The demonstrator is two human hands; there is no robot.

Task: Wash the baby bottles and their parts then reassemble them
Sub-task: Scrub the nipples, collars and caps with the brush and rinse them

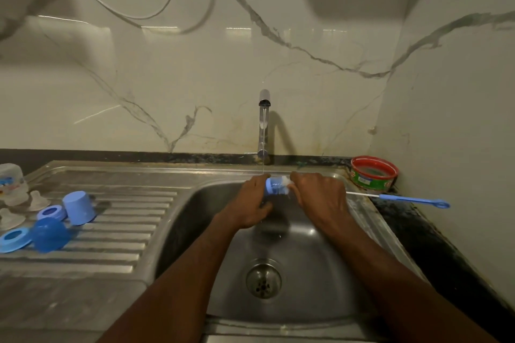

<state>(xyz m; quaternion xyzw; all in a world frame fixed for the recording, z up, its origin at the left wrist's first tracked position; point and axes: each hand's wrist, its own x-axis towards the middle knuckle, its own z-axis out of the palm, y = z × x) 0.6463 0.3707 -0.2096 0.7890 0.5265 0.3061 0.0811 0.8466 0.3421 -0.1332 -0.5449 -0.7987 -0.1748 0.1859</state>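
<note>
We see both hands held over the stainless-steel sink basin (306,245), under a thin stream of water (263,147) falling from the chrome tap (264,108). The left hand (252,203) has its fingers curled round a clear baby bottle with a light-blue collar (274,186), held sideways with the collar end toward the right hand (320,195). The right hand's fingers are closed on a long bottle brush with a white wire stem and blue plastic handle (412,199); its white bristle head sits at the bottle's mouth, just between the 2 sets of fingers, and the handle sticks out past the right-hand fingers over the sink's edge toward the dark bench (418,231). How far the bristles reach inside the bottle we cannot tell. Beyond the right-hand fingers, in the corner, stands a round red-and-green tub (373,174). Well to the far side of the left-hand fingers, on the ribbed steel draining board (117,234), lie a pale-blue upturned cap (79,207), a darker blue domed cap (50,234), 2 blue screw rings (51,212), some clear silicone teats (15,199) and a clear bottle with printed markings (11,177) at the frame's edge.
</note>
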